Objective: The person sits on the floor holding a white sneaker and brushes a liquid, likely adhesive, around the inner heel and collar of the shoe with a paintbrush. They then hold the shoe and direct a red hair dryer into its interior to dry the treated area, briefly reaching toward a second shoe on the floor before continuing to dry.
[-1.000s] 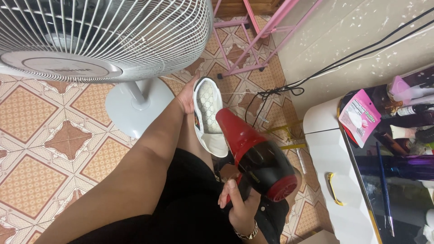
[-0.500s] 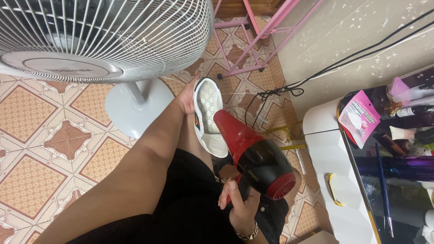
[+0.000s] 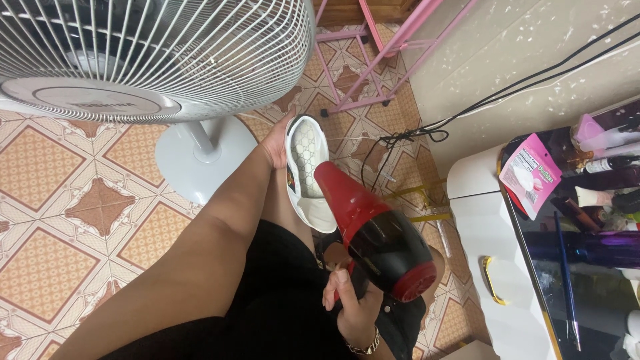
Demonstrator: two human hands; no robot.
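Note:
My left hand (image 3: 275, 143) grips a white slip-on shoe (image 3: 306, 175) by its far end, the arm stretched out over my lap. The shoe's opening faces up. My right hand (image 3: 351, 303) holds a red and black hair dryer (image 3: 373, 230) by its handle. The dryer's red nozzle points into the shoe and nearly touches its inside. The dryer's handle is mostly hidden by my fingers.
A large white standing fan (image 3: 147, 53) with a round base (image 3: 200, 157) stands at the left on the patterned tile floor. A pink metal rack (image 3: 373, 53) is behind. A white cabinet (image 3: 493, 267) with cosmetics, a pink packet (image 3: 530, 173) and black cables (image 3: 413, 137) is on the right.
The hair dryer and my right hand have shifted very slightly; the shoe and left hand stay where they were.

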